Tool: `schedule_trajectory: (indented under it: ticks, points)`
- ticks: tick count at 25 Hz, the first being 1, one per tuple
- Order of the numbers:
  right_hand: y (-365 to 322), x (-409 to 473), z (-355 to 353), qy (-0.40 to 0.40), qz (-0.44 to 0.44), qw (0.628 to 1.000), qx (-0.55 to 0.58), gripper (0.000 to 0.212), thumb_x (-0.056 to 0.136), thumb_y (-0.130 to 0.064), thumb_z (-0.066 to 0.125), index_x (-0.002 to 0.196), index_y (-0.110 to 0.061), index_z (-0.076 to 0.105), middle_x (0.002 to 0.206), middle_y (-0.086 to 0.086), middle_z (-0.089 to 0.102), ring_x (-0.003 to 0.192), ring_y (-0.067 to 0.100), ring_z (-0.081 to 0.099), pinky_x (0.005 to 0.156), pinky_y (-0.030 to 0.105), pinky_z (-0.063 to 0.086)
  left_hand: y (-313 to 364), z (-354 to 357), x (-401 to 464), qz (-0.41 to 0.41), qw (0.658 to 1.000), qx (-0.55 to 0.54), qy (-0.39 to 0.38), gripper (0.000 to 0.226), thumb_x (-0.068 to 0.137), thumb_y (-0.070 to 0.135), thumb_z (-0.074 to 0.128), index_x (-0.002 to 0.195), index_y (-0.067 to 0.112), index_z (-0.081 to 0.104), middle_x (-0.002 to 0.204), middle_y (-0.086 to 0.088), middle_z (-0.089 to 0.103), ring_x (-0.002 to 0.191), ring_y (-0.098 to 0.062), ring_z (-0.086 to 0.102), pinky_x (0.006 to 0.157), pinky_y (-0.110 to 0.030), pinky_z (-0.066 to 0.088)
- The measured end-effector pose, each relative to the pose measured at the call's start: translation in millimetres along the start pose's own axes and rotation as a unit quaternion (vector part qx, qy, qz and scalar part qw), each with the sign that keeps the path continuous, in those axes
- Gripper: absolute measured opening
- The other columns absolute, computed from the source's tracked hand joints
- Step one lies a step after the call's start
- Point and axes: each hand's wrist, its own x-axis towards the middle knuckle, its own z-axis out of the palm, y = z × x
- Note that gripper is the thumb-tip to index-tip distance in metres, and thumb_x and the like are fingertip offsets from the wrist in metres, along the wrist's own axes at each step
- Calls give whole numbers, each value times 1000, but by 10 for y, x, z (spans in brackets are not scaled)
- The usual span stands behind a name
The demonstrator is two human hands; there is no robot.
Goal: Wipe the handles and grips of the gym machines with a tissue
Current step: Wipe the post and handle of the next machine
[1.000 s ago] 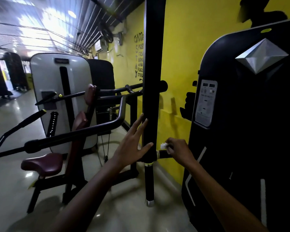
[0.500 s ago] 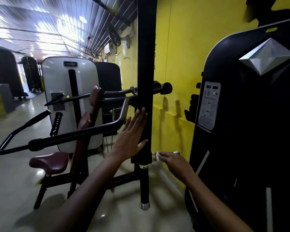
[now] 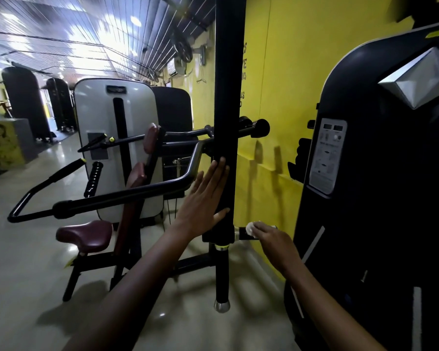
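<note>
A thick black vertical bar (image 3: 229, 97) of a gym machine hangs in front of me. My left hand (image 3: 205, 201) lies flat against its left side, fingers straight and pointing up, thumb on the bar. A short black side handle (image 3: 244, 233) with a chrome collar sticks out to the right near the bar's lower end. My right hand (image 3: 271, 238) curls over that handle and presses a small white tissue (image 3: 251, 227) onto it. The handle's outer end is hidden under my fingers.
A large black machine housing (image 3: 380, 198) stands close on the right, against the yellow wall (image 3: 284, 97). On the left is a machine with maroon seat (image 3: 85, 235), long black lever arms (image 3: 117, 198) and a white shroud (image 3: 114, 138). Shiny floor stretches away at far left.
My left hand slid up the vertical bar and flattened against it. My right hand with the tissue moved outward along the side handle. The view shifted slightly left.
</note>
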Motion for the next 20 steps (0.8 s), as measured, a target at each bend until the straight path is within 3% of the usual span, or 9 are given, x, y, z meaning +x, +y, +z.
schedule_trajectory:
  ticks: [2,6,9,11,14,17,20]
  points:
    - [-97,104,31,20,55,998,12,25,84,-7,53,103,-19,65,113,-2,64,89,25,66,71,33,48,-6,9,-6,0,1000,1,-2,101,84,51,60,153,7,0,161,-13,-9,149,-25,-6,120,-45,12]
    - [-259,22,66,58,-26,998,-8,39,59,-2,63,94,-14,74,101,-1,72,80,13,71,67,23,44,-45,-4,-11,1,1000,8,1,100,85,52,57,153,6,1,160,-13,-9,149,-25,-7,121,-45,9]
    - [-58,-50,10,58,-30,998,-20,33,76,-12,54,105,-16,71,109,-3,69,83,19,70,50,24,51,-54,-3,-16,4,1000,16,2,98,85,53,55,153,5,2,161,-14,-7,149,-25,-6,121,-45,9]
    - [17,18,35,40,27,999,-14,30,86,-19,45,103,-18,69,107,-2,68,86,22,69,58,27,52,-47,15,-11,8,1000,19,6,97,86,54,52,153,5,3,161,-15,-5,149,-26,-5,121,-46,10]
    - [-179,153,148,43,84,996,-1,24,83,-4,55,101,-13,68,111,2,65,91,26,66,72,33,48,-23,50,12,11,1000,9,13,97,85,55,51,153,4,3,160,-14,-6,149,-26,-5,121,-45,10]
    - [-353,121,199,41,30,998,48,26,85,-7,48,102,-5,68,109,9,66,92,27,66,69,35,54,-22,72,11,8,1000,5,20,99,84,57,51,152,4,2,160,-14,-8,149,-26,-6,121,-45,8]
    - [-68,-4,176,113,-59,991,-48,34,81,-14,46,101,-8,72,107,4,70,90,21,70,55,27,55,-51,72,4,15,999,23,28,98,85,59,48,152,4,3,160,-15,-5,148,-27,-4,121,-45,9]
